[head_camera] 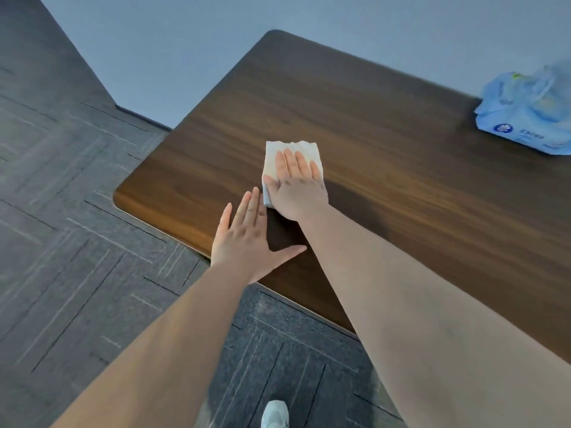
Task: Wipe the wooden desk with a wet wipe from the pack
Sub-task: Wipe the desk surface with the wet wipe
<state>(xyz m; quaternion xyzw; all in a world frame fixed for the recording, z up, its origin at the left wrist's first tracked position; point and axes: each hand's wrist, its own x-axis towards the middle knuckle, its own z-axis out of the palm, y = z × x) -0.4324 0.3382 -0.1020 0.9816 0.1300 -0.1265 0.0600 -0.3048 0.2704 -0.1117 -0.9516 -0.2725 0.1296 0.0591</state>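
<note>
A dark wooden desk (pixel 386 125) fills the middle and right of the head view. A white wet wipe (pixel 278 156) lies flat on it near the left end. My right hand (pixel 296 186) presses down on the wipe with flat, straight fingers covering its near half. My left hand (pixel 247 242) rests flat on the desk's front edge just beside it, fingers spread, holding nothing. The blue wet wipe pack (pixel 525 112) sits at the desk's far right, crumpled and partly cut off by the frame.
Grey patterned carpet tiles (pixel 77 242) cover the floor left of and in front of the desk. A pale blue wall (pixel 185 41) runs behind the desk. My shoe (pixel 275 415) shows at the bottom edge.
</note>
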